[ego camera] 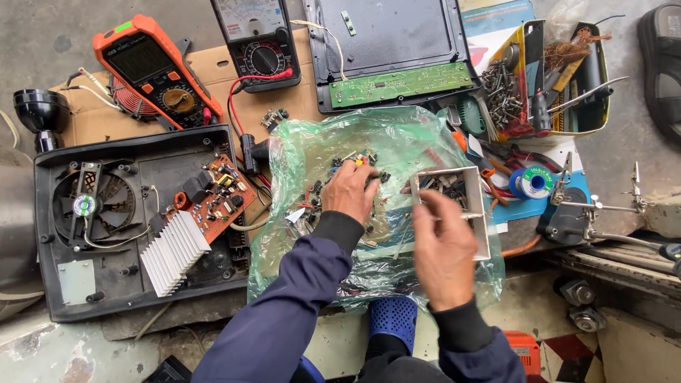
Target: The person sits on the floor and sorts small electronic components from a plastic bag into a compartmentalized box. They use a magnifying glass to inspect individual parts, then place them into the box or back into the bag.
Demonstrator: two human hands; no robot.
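Head view, items listed from largest to smallest.

1. Opened black appliance housing (106,234), lying at left: cooling fan (85,206), brown circuit board (216,195) and white finned heat sink (174,252) all exposed. Its separate black cover (386,42) lies further back, with a green circuit board (401,84) along its near edge. Disassembly looks complete; reassembly not begun.
2. Green plastic bag (312,142), spread flat in the centre and strewn with small electronic components (355,159). The sorting appears only partly done, many pieces being loose on the plastic.
3. Yellow tool tray (521,50), back right, holding screws, pliers and copper wire scraps.
4. Orange digital multimeter (152,67) and black analogue multimeter (257,39), on a sheet of cardboard (220,67) at back left.
5. Small open white box (475,206), just right of centre on the bag, holding more parts.
6. Left hand (351,191): palm down, fingers curled into the component pile; whether anything is pinched cannot be told.
7. Right hand (443,248): fingers closed in a pinch at the near edge of the white box; what it holds, if anything, is hidden.
8. Solder spool (533,182) and helping-hand clip stand (589,206), at right.

Surface: rough, stained concrete floor (42,21), no table; the person's blue sandal (392,319) shows near the lower edge.
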